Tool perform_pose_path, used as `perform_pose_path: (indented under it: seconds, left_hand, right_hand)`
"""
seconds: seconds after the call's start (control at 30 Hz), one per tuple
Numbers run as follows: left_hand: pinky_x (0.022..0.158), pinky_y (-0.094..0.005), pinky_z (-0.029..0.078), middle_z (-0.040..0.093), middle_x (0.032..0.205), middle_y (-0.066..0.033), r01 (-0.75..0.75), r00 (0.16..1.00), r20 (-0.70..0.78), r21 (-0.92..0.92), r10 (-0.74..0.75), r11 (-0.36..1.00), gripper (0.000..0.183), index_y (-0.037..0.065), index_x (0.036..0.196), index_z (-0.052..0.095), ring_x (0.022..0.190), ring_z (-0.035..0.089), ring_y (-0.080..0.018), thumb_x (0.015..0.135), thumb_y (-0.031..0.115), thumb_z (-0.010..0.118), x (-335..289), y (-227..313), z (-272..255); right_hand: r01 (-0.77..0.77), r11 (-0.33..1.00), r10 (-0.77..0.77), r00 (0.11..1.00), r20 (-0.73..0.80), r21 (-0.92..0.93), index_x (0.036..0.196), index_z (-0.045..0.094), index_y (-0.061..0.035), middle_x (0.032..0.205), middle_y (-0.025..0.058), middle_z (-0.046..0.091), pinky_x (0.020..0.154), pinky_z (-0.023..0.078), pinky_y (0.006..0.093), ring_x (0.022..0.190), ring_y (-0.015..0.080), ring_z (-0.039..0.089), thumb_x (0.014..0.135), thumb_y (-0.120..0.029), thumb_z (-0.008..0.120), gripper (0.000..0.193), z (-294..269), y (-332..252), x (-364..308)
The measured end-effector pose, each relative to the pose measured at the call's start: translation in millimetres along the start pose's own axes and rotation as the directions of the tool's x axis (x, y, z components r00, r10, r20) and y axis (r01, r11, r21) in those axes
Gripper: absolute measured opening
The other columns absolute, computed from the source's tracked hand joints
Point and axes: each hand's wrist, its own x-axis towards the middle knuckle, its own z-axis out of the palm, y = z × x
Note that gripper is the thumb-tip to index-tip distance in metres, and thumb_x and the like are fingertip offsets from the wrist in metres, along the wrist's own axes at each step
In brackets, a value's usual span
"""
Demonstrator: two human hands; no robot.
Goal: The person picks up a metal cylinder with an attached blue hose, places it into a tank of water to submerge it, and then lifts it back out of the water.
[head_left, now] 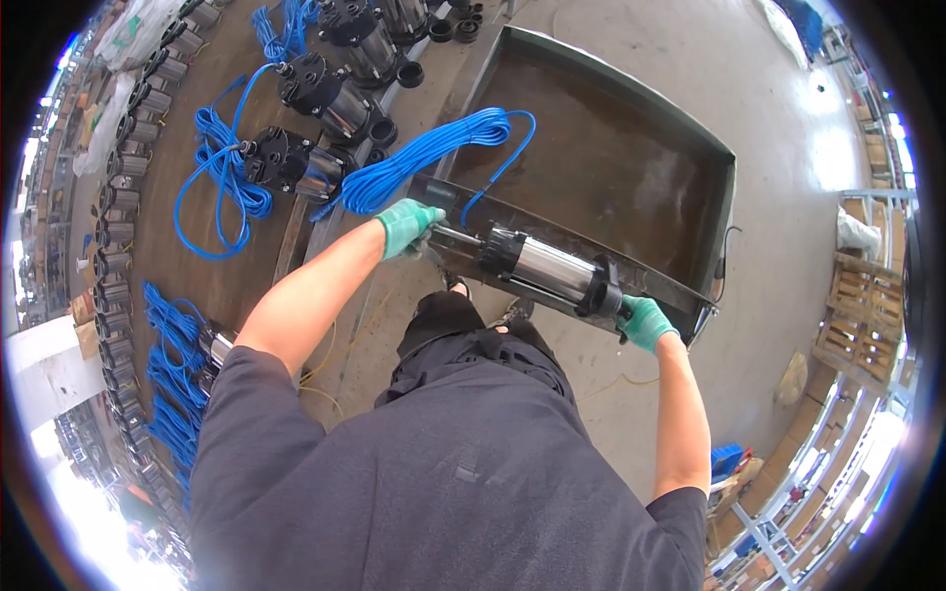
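Note:
A steel-and-black cylindrical pump (555, 268) lies across the near edge of a dark metal tank (734, 187). In a green glove, my right hand (645, 322) is closed around the black part at the pump's right end. My left hand (409, 229), also gloved in green, is closed on a thin metal rod (458, 235) that points at the pump's black left end. Whether the rod is fixed to the pump or is a separate tool, I cannot tell. Just beyond my left hand, a coiled blue cable (424, 163) rests by the tank's left corner, one loop hanging inside.
To the left, a brown bench (168, 207) carries several similar pumps (325, 94) with blue cable bundles (222, 158). Small black rings (453, 30) sit at its far end. Steel cylinders (116, 236) line the far left. Wooden pallets (859, 315) and shelving stand right.

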Motion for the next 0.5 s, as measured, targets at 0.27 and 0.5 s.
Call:
perform_pose_path:
  seconds: [0.27,0.5]
  left_hand:
    - [0.095,-0.0330,0.050,0.072,0.106,-0.0129,-0.784,0.448,0.299,0.583,0.842,0.210,0.038,0.001,0.128,0.062,0.104,0.065,-0.0178,0.103,0.030,0.060,16.2,-49.8,-25.4]
    - [0.050,-0.0271,0.047,0.053,0.069,-0.0002,-0.133,0.981,-0.113,0.210,0.159,0.969,0.030,0.004,0.106,0.058,0.053,0.051,-0.0083,0.105,0.034,0.056,0.3,-9.9,11.4]
  right_hand:
    - [-0.026,0.874,0.069,0.995,-0.072,0.485,0.127,0.064,-0.0039,0.085,0.0026,0.067,0.055,0.050,0.0283,0.060,0.0105,0.056,0.100,-0.012,0.059,0.029,4.4,6.2,-4.8]
    - [0.101,0.622,0.079,0.978,-0.191,0.776,0.122,0.065,-0.0042,0.089,-0.0005,0.065,0.066,0.051,0.0255,0.071,0.0088,0.058,0.100,-0.012,0.060,0.024,19.9,28.0,3.7]
